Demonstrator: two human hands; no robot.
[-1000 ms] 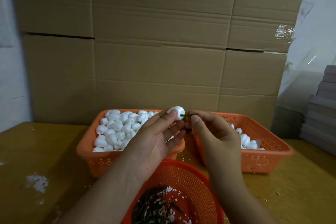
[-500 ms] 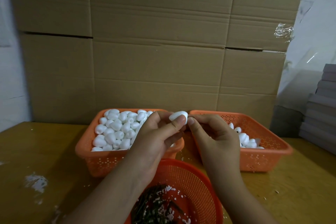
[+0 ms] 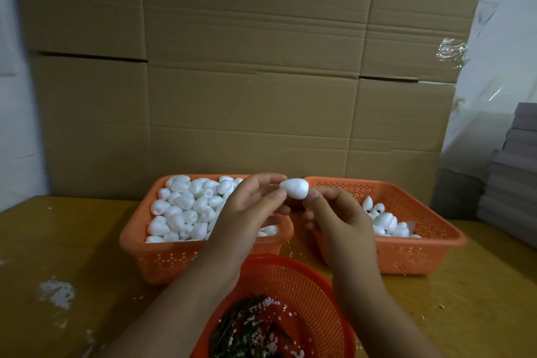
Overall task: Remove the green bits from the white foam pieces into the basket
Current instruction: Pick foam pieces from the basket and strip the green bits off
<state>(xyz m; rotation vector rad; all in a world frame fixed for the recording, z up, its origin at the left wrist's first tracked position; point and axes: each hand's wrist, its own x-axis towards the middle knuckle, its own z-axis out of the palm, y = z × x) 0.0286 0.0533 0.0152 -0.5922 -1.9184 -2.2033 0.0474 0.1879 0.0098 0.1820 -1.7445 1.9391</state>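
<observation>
Both grips met on one white foam piece (image 3: 294, 188): our left hand (image 3: 252, 212) pinched its pointed end and our right hand (image 3: 337, 219) curled at its blunt end; we could not tell if a green bit was held. Below that piece sat the round basket (image 3: 305, 279) of green bits (image 3: 247, 331), on the bench (image 3: 58, 241). We judged a straight pull best, without crushing the foam.
</observation>
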